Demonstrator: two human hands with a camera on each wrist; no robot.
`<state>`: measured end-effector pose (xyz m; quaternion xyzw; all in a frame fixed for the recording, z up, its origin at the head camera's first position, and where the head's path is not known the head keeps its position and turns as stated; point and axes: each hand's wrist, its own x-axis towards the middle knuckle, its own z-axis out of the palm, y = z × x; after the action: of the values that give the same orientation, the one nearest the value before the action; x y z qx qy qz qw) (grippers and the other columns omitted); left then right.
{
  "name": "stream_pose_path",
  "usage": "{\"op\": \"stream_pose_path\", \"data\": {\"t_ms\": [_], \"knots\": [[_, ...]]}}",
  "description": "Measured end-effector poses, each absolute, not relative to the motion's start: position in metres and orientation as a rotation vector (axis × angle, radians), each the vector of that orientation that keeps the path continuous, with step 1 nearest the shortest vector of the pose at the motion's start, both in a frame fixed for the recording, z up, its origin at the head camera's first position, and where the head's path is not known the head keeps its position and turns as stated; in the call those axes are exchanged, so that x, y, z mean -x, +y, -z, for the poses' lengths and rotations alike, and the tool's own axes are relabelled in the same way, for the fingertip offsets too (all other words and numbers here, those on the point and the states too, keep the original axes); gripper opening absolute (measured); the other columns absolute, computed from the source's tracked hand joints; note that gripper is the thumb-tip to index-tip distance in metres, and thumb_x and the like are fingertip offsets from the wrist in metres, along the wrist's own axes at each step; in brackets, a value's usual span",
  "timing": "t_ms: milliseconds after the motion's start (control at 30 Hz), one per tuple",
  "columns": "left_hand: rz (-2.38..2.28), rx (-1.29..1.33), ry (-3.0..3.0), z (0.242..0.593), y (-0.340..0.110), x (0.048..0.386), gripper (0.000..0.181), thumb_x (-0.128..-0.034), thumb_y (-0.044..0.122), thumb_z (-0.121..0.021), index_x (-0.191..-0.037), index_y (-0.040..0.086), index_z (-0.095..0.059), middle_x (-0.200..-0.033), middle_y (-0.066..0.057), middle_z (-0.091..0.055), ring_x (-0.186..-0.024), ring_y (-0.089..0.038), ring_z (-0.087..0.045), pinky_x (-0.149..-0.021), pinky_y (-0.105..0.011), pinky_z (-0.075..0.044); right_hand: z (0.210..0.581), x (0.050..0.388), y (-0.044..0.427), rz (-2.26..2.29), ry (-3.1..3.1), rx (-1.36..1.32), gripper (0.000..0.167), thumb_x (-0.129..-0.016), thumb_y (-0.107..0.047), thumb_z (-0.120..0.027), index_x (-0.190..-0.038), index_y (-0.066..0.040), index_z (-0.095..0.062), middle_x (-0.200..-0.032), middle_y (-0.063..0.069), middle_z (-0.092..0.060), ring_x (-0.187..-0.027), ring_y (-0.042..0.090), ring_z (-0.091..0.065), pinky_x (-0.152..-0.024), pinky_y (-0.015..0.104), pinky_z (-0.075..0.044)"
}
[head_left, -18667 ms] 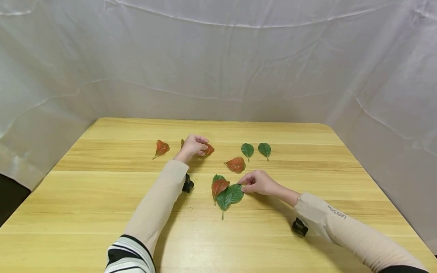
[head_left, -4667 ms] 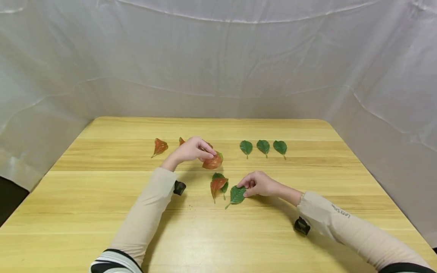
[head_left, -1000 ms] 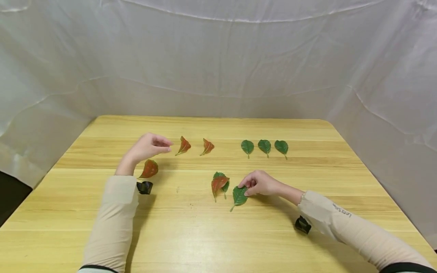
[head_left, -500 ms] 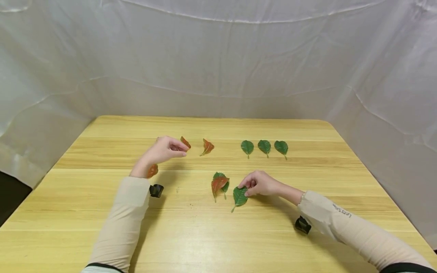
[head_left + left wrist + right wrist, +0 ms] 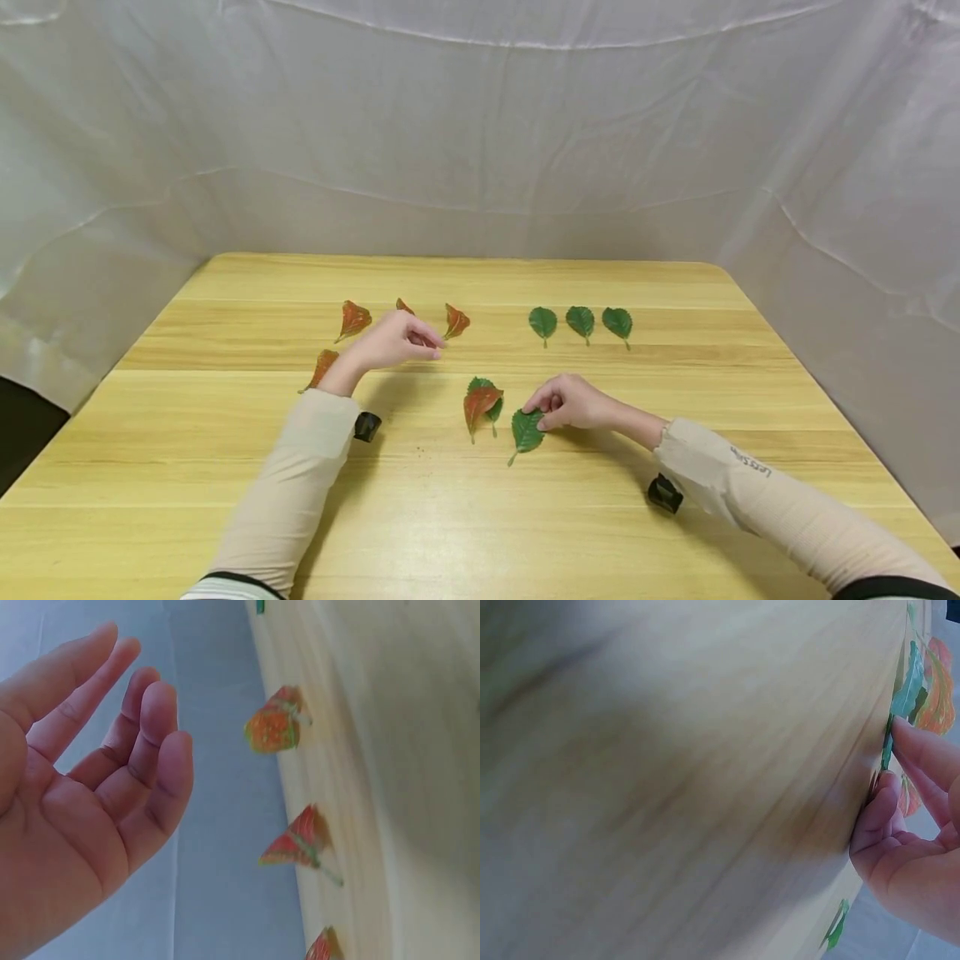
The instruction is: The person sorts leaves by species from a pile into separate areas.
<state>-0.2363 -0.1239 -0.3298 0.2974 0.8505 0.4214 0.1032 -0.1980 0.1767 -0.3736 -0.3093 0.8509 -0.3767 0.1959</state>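
My left hand (image 5: 393, 340) hovers above the table just in front of the back red leaves, fingers loosely bent and nothing between them. In the left wrist view the palm (image 5: 67, 832) is bare. Near the middle, my right hand (image 5: 576, 404) pinches the edge of a green leaf (image 5: 527, 433) between thumb and fingers. Left of it, a red leaf (image 5: 478, 406) lies partly over another green leaf (image 5: 495, 411). Along the back are three red leaves, at left (image 5: 355, 318), a middle one (image 5: 405, 306) partly hidden by my left hand, and at right (image 5: 457, 321).
Three green leaves stand in a row at back right: left leaf (image 5: 543, 322), middle leaf (image 5: 580, 322), right leaf (image 5: 617, 323). One more red leaf (image 5: 324, 367) lies beside my left wrist, partly covered. A pale curtain (image 5: 480, 150) surrounds the wooden table (image 5: 480, 533).
Over the last second my left hand has moved right, past the back red leaves. The red leaf it held earlier now lies at left. My right hand keeps pinching the green leaf.
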Motion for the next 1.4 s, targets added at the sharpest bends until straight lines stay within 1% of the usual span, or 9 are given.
{"op": "stream_pose_path", "data": {"t_ms": [67, 200, 500, 700, 967, 1133, 1400], "knots": [[-1.232, -0.907, 2.483, 0.333, -0.119, 0.237, 0.017, -0.0810, 0.003, -0.064, -0.096, -0.006, -0.066, -0.087, -0.010, -0.066, -0.074, -0.018, -0.059, -0.065, -0.030, -0.047, 0.374, 0.198, 0.177, 1.052, 2.386, 0.863, 0.022, -0.073, 0.002, -0.069, -0.095, 0.004, -0.067, -0.073, 0.002, -0.054, -0.056, 0.008, -0.037, -0.050, 0.019, -0.034], [-1.218, -0.929, 2.435, 0.338, -0.111, 0.237, 0.018, -0.0799, 0.003, -0.065, -0.095, -0.006, -0.066, -0.085, -0.007, -0.066, -0.074, -0.017, -0.058, -0.066, -0.028, -0.048, 0.374, 0.198, 0.177, 1.050, 2.384, 0.861, 0.022, -0.073, 0.002, -0.069, -0.095, 0.004, -0.067, -0.073, 0.003, -0.054, -0.056, 0.008, -0.037, -0.050, 0.019, -0.034], [-1.135, -1.025, 2.393, 0.344, -0.094, 0.240, 0.017, -0.0773, 0.003, -0.068, -0.092, -0.005, -0.068, -0.089, -0.015, -0.066, -0.070, -0.016, -0.059, -0.062, -0.025, -0.047, 0.374, 0.199, 0.176, 1.052, 2.378, 0.863, 0.022, -0.073, 0.002, -0.069, -0.095, 0.005, -0.067, -0.073, 0.002, -0.054, -0.055, 0.008, -0.038, -0.049, 0.019, -0.034], [-1.095, -1.076, 2.345, 0.348, -0.087, 0.241, 0.017, -0.0760, 0.002, -0.068, -0.092, -0.004, -0.069, -0.089, -0.014, -0.066, -0.067, -0.016, -0.060, -0.059, -0.023, -0.047, 0.374, 0.199, 0.176, 1.067, 2.366, 0.860, 0.022, -0.074, 0.003, -0.068, -0.095, 0.006, -0.066, -0.073, 0.002, -0.053, -0.055, 0.008, -0.037, -0.049, 0.019, -0.034], [-1.035, -1.039, 2.287, 0.350, -0.080, 0.239, 0.023, -0.0741, 0.003, -0.071, -0.096, -0.003, -0.068, -0.094, -0.011, -0.066, -0.061, -0.008, -0.056, -0.054, -0.022, -0.045, 0.375, 0.200, 0.177, 1.063, 2.368, 0.864, 0.022, -0.074, 0.003, -0.068, -0.095, 0.006, -0.066, -0.073, 0.002, -0.053, -0.054, 0.008, -0.037, -0.049, 0.019, -0.034], [-0.995, -1.033, 2.268, 0.351, -0.077, 0.240, 0.022, -0.0737, 0.004, -0.072, -0.095, -0.001, -0.069, -0.096, -0.008, -0.066, -0.062, -0.007, -0.056, -0.054, -0.021, -0.044, 0.375, 0.200, 0.178, 1.054, 2.372, 0.869, 0.022, -0.074, 0.002, -0.068, -0.095, 0.006, -0.067, -0.074, 0.002, -0.054, -0.055, 0.008, -0.038, -0.049, 0.019, -0.035], [-0.935, -1.087, 2.253, 0.356, -0.073, 0.244, 0.022, -0.0732, 0.003, -0.072, -0.095, 0.000, -0.069, -0.096, -0.009, -0.066, -0.062, -0.006, -0.055, -0.052, -0.018, -0.041, 0.376, 0.201, 0.178, 1.065, 2.371, 0.863, 0.022, -0.073, 0.002, -0.069, -0.095, 0.006, -0.067, -0.074, 0.003, -0.054, -0.055, 0.008, -0.039, -0.048, 0.019, -0.035]]}}
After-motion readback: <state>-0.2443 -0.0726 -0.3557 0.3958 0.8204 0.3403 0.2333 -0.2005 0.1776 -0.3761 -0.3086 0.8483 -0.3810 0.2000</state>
